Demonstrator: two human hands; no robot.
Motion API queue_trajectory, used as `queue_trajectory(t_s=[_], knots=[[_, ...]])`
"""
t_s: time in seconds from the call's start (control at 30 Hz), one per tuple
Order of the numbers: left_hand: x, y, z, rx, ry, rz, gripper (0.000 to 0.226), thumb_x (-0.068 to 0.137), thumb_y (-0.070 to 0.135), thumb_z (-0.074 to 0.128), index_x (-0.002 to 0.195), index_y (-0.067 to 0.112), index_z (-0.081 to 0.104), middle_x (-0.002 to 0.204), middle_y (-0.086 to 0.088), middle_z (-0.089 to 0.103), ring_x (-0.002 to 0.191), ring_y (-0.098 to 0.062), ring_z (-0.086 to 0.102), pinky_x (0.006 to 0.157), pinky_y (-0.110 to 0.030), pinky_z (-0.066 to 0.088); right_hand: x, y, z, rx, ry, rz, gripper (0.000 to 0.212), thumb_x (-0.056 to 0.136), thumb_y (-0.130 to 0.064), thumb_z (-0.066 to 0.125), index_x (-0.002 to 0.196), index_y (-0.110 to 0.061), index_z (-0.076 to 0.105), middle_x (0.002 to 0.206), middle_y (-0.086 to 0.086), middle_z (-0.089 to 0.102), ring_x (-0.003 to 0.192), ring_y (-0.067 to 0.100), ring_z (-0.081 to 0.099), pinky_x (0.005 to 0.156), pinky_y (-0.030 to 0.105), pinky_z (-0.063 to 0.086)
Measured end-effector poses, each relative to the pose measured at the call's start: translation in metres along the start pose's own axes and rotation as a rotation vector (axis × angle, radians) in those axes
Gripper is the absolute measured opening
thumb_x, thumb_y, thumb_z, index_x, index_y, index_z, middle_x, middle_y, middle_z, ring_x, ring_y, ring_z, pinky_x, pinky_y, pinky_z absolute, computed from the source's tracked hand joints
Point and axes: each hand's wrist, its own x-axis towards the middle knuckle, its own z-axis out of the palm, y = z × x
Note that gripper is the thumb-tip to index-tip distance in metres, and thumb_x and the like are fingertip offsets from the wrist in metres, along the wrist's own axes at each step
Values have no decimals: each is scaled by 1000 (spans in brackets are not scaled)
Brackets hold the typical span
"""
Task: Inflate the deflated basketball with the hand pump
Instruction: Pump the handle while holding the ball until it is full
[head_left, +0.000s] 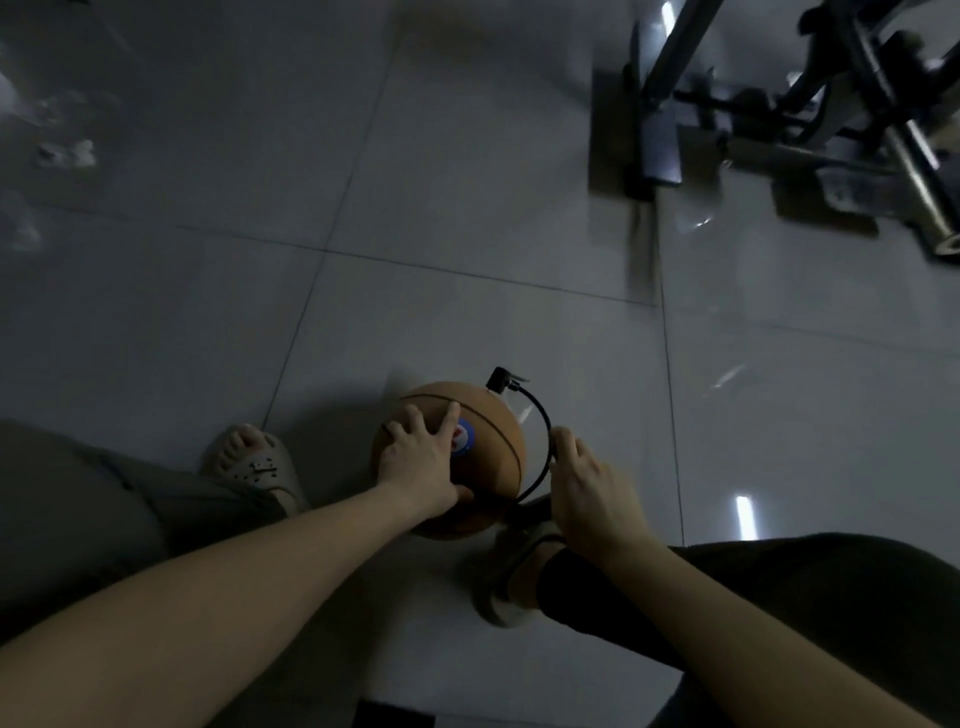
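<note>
A: Ball location?
B: Round orange-brown pebbled rubber basketball with thin black seam lines and a small blue-and-white round logo, sitting on the glossy grey tiled floor, low centre of view, between the person's two feet.
A: Left hand?
B: Left hand lies flat on top of the ball, fingers spread wide, palm pressing down; it grips nothing, just rests on the surface.
A: Right?
B: Right hand is just right of the ball, fingers curled closed around something dark at the near end of the thin black flexible pump hose. Probably the pump's top, but the hand hides it, can't tell exactly.
A: Hose path?
B: Curves up in an arc along the ball's right side to a small black angled nozzle head touching the ball's far upper edge.
A: Anything else?
B: Beige perforated foam sandal on the left foot beside the ball; right foot has similar footwear with a dark sock. Dark metal frame equipment, tubular and angular, top right, well apart. Blurry, dim lighting.
</note>
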Motion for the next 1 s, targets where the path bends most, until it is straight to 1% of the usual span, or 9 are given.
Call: queue_trajectory(t_s=[0.07,0.2,0.27,0.37,0.5,0.63,0.8,0.9,1.0], knots=[[2,2,-4,3,-5,-10,124,75,70,72,158,37,-13,163,-26,-3,144,-53,19,109,-56,40,-8,-4,-16,-7,31,7,24,105,-27,38,128,-21,32,97,1,53,60,12,48,50,27,37],[8,1,-10,7,-42,4,130,70,73,73,158,35,-14,160,-30,1,140,-56,24,107,-57,42,-20,-16,-68,-34,162,-1,17,104,-27,40,119,-22,32,82,0,52,59,16,51,51,36,47],[11,-1,-8,-2,-28,19,131,67,74,74,159,35,-12,159,-31,4,137,-57,26,106,-57,42,-24,-20,-88,-28,210,-3,16,104,-26,41,115,-22,31,77,-1,52,56,18,52,51,42,50],[15,2,-6,11,-11,22,131,67,75,73,159,35,-12,158,-30,5,137,-56,27,105,-56,43,-28,-19,-82,-17,235,21,17,104,-25,42,116,-22,32,76,-1,52,53,17,51,50,42,51],[13,4,-3,59,-12,9,129,70,76,70,158,36,-15,160,-29,0,139,-54,26,104,-56,45,-26,-15,-46,4,177,-10,19,104,-25,40,121,-20,35,85,1,53,54,16,49,48,42,51],[8,3,2,55,29,22,126,72,76,70,156,38,-16,162,-27,-3,142,-53,23,104,-57,45,-16,-7,-30,-2,118,-66,25,104,-24,40,128,-17,39,88,1,51,52,12,44,44,33,43],[7,9,1,44,70,59,123,74,75,68,157,36,-13,162,-28,1,141,-55,22,106,-57,42,-4,5,-2,8,64,-79,28,99,-28,35,126,-18,37,87,0,49,50,8,40,43,24,30],[8,16,0,71,73,96,118,77,72,68,158,33,-10,162,-29,2,143,-56,20,105,-56,42,4,14,16,-16,18,-79,39,96,-35,30,132,-17,33,93,3,52,53,15,48,48,35,48],[5,18,-1,133,62,133,114,81,69,66,159,32,-9,162,-30,1,144,-57,17,105,-56,43,11,16,25,5,-15,-65,47,94,-40,26,135,-19,30,98,3,52,59,16,51,56,41,54]])
